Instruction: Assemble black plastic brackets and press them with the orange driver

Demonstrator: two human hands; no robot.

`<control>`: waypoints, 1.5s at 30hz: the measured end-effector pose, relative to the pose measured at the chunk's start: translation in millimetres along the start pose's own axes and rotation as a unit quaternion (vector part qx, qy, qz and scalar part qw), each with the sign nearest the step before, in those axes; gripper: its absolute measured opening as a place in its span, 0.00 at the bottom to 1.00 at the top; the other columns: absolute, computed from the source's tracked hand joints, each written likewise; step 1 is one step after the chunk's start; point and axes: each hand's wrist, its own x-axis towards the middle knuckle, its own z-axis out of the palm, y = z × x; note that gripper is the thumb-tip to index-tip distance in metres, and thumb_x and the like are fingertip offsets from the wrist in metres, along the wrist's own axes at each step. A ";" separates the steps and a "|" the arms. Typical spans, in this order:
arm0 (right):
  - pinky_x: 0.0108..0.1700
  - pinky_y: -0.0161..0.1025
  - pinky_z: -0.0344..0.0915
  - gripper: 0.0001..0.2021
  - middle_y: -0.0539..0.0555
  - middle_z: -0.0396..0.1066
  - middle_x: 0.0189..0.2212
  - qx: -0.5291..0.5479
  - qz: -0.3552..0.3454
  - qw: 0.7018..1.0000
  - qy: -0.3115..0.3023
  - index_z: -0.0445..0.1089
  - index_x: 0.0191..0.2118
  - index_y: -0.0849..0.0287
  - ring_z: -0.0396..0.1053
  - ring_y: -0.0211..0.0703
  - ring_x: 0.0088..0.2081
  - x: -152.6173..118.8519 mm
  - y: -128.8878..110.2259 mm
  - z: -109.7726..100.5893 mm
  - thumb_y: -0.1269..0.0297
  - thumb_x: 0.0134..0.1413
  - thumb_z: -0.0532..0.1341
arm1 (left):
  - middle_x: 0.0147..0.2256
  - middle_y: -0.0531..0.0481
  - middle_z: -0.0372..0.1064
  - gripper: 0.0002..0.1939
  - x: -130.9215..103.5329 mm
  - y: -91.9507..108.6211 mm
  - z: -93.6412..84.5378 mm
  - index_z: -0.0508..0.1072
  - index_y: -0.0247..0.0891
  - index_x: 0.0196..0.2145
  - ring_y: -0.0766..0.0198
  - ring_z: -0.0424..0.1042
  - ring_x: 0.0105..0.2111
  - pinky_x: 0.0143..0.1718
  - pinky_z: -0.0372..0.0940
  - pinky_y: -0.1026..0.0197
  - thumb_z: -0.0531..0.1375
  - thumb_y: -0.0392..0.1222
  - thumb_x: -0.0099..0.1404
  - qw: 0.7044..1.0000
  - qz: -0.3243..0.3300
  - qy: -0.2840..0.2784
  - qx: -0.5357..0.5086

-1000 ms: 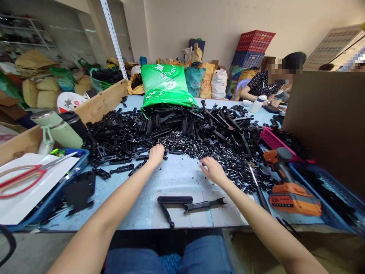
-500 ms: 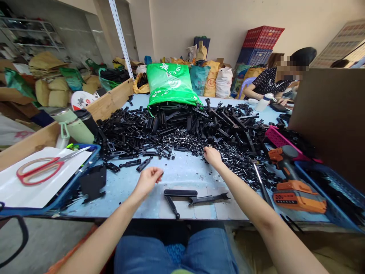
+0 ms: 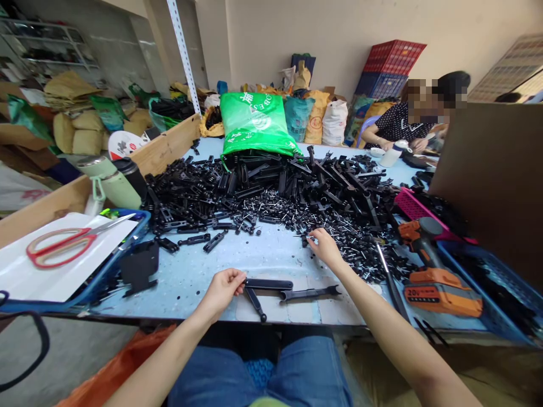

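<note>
Cluttered workshop, with a long pale blue table [image 3: 271, 265] running away from the camera and sacks stacked along the back wall. Going left to right: at about 9 o'clock sat a blue tray [image 3: 127, 249] holding white paper with red-handled scissors [image 3: 59, 244] on top, and just behind it a pale green flask [image 3: 111, 183] lying tilted beside a dark one. Up at 12 o'clock a green bag [image 3: 254, 121] lay open toward a huge pile of black plastic parts [image 3: 263, 189], which spread across the middle of the table.

Closer in, at roughly 6 o'clock, the left hand [image 3: 223, 288] was loosely curled, its fingertips pinching the left end of a black hinged bracket [image 3: 271, 285] that lay flat on the table near the front edge. Its thinner arm stuck out toward 3 o'clock.

The right hand [image 3: 324, 246] was over at about 1 o'clock from the bracket, well apart from it, fingers bunched together at the edge of a scatter of small black screws [image 3: 352, 243]. It looked like it was pinching something tiny, but too small to tell for sure.

Further right, at 3 o'clock, an orange cordless drill [image 3: 432, 271] lay on its side next to a blue basket [image 3: 487, 282], with a pink basket [image 3: 407, 206] behind. Another person [image 3: 396, 124] sat at the far right end of the table.
</note>
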 end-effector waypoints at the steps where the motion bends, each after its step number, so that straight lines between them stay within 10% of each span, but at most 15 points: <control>1: 0.46 0.37 0.59 0.10 0.55 0.64 0.42 0.001 -0.003 1.000 -0.003 0.66 0.43 0.59 0.64 0.43 0.44 -0.1 0.1 0.4 0.66 0.57 0.53 | 0.19 0.55 0.63 0.19 0.4 -0.4 0.8 0.67 0.34 0.26 0.70 0.61 0.19 0.22 0.55 0.67 0.61 0.55 0.50 1.000 0.005 -0.004 0.017; 7: 0.47 0.39 0.58 0.11 0.58 0.64 0.41 -0.012 0.019 0.999 -0.032 0.66 0.44 0.59 0.62 0.46 0.47 12.9 -12.9 12.5 0.65 0.56 0.55 | 0.27 0.53 0.66 0.18 3.9 4.3 -1.4 0.71 0.35 0.33 0.70 0.61 0.20 0.24 0.56 0.66 0.61 0.53 0.51 0.987 0.081 0.042 0.133; 15: 0.40 0.39 0.60 0.11 0.60 0.62 0.41 0.001 0.042 0.997 -0.069 0.64 0.43 0.62 0.67 0.45 0.37 12.9 -27.6 23.6 0.70 0.52 0.57 | 0.28 0.50 0.69 0.24 1.9 10.2 -4.7 0.73 0.34 0.39 0.68 0.62 0.21 0.21 0.53 0.67 0.60 0.56 0.51 0.994 0.022 0.006 0.108; 25: 0.40 0.38 0.64 0.09 0.54 0.69 0.35 0.155 -0.022 0.987 -0.016 0.68 0.40 0.59 0.68 0.40 0.34 -21.4 -33.8 -12.6 0.64 0.56 0.54 | 0.21 0.52 0.66 0.23 3.6 -0.4 0.0 0.76 0.34 0.32 0.66 0.62 0.22 0.19 0.52 0.67 0.58 0.58 0.52 0.994 -0.013 -0.036 0.101; 31: 0.35 0.37 0.66 0.09 0.52 0.73 0.28 0.319 -0.037 0.936 -0.144 0.71 0.33 0.59 0.70 0.41 0.31 -47.9 -52.4 -51.0 0.59 0.48 0.60 | 0.21 0.53 0.65 0.25 10.3 -10.7 -0.3 0.75 0.33 0.39 0.67 0.61 0.21 0.18 0.52 0.68 0.59 0.57 0.51 0.994 -0.025 -0.043 0.097; 42: 0.36 0.35 0.63 0.08 0.55 0.69 0.29 0.167 -0.215 0.953 -0.133 0.70 0.30 0.61 0.67 0.40 0.34 -75.6 -90.2 -48.8 0.75 0.53 0.54 | 0.36 0.44 0.72 0.18 4.3 -9.2 0.9 0.74 0.35 0.37 0.56 0.69 0.37 0.42 0.62 0.56 0.56 0.52 0.58 0.976 0.100 0.010 0.195; 45: 0.40 0.35 0.63 0.10 0.56 0.70 0.33 0.164 -0.239 0.948 -0.130 0.70 0.34 0.61 0.68 0.41 0.37 -83.6 -82.8 -36.7 0.72 0.58 0.51 | 0.45 0.41 0.69 0.18 -5.9 -8.8 3.0 0.71 0.37 0.44 0.52 0.63 0.48 0.51 0.55 0.50 0.53 0.48 0.62 0.924 0.224 0.047 0.306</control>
